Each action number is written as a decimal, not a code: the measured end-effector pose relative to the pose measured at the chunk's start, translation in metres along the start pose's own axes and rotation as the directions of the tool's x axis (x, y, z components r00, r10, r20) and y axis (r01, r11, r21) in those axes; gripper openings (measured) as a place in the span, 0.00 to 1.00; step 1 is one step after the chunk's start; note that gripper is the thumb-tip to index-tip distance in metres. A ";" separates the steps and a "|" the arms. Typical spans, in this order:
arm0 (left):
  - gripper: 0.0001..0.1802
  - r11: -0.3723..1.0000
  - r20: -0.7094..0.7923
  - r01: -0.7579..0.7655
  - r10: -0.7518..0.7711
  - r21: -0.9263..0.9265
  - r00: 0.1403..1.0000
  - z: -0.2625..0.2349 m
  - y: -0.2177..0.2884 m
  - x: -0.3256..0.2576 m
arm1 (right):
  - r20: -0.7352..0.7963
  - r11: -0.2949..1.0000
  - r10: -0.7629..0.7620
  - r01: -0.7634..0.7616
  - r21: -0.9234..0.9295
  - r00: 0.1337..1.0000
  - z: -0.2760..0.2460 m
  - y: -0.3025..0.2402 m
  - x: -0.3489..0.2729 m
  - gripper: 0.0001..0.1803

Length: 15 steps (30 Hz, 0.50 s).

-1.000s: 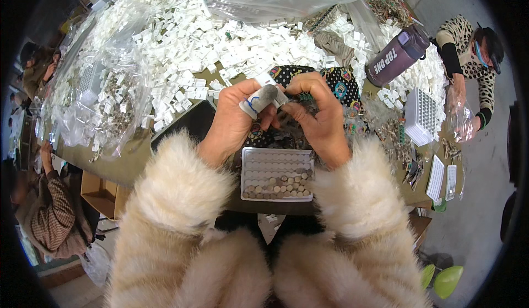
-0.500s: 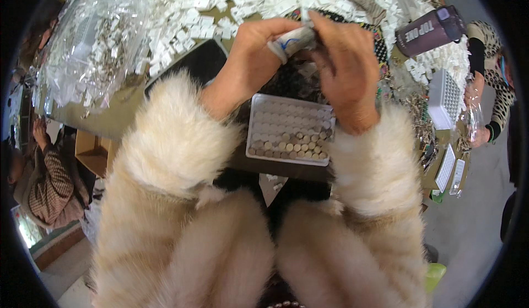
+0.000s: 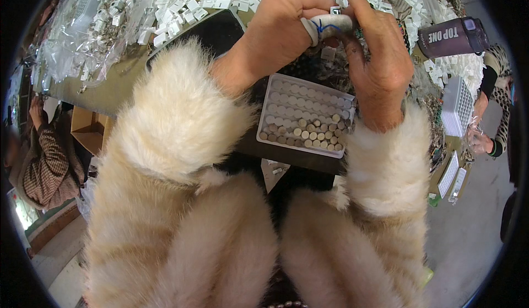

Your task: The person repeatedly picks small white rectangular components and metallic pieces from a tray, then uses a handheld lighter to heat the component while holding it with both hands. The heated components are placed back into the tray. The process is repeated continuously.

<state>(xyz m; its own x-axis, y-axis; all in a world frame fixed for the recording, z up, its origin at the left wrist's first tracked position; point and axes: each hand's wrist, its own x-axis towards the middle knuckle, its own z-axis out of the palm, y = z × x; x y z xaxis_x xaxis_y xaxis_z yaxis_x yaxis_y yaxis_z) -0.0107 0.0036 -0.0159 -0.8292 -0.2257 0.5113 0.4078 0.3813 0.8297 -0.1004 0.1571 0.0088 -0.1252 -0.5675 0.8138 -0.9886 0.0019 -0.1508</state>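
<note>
Both hands meet above the table's far side: the left hand (image 3: 275, 30), its thumb wrapped in white tape marked with a blue line, and the right hand (image 3: 380, 60) pinch together around a tiny white square part (image 3: 334, 11) held between their fingertips. Directly below them lies a white rectangular plastic tray (image 3: 306, 115) with rows of small round grey and tan discs. A black flat tablet (image 3: 206, 32) sits left of it, a heap of small white plastic pieces (image 3: 187, 2) beyond, and a dark maroon bottle (image 3: 452, 35) to the right.
</note>
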 end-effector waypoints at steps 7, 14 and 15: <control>0.10 0.992 0.083 0.125 -0.126 0.016 0.989 -0.002 0.007 -0.002 | 0.034 0.995 0.034 -0.037 0.091 0.999 0.000 0.001 0.001 0.40; 0.12 0.997 0.036 0.009 -0.006 -0.077 0.999 0.005 0.006 -0.004 | -0.005 0.996 0.077 -0.077 0.053 0.997 0.001 0.003 -0.003 0.34; 0.13 1.000 0.061 0.013 -0.012 -0.022 0.998 0.002 0.007 -0.003 | -0.025 0.997 0.067 -0.066 0.046 0.997 0.002 0.003 -0.002 0.31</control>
<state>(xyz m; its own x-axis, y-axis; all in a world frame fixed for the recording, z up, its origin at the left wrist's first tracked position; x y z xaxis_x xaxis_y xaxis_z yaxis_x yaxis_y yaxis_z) -0.0061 0.0092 -0.0125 -0.8557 -0.1752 0.4870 0.4054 0.3580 0.8411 -0.1029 0.1569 0.0057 -0.1936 -0.5455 0.8155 -0.9731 0.0012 -0.2302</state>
